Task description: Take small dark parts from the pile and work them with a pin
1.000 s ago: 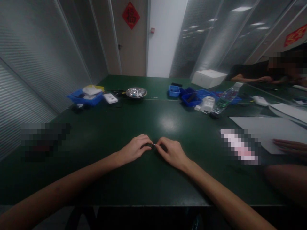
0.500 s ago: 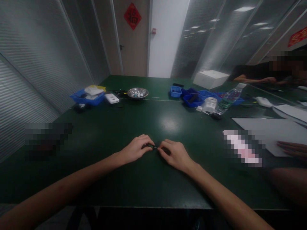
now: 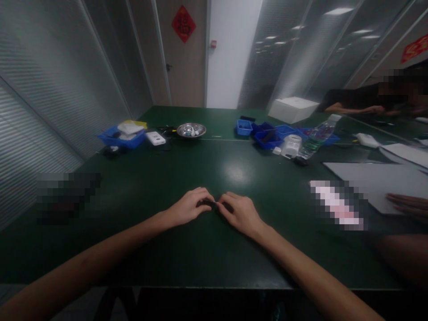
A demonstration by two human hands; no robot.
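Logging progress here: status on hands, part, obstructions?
Left hand, right hand: fingertips close, both at tiny part. Part's details too small to tell. Bottle farther back, rightward.

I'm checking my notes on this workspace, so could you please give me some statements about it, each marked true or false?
1. The left hand and right hand are close together. True.
2. The table is white. False: the table is green.
3. A small item is at the fingertips. True, though it is too small to identify.
4. The metal bowl is nearer the person than the hands. False: the metal bowl is farther away.
5. A red diamond-shaped sign hangs on the door. True.
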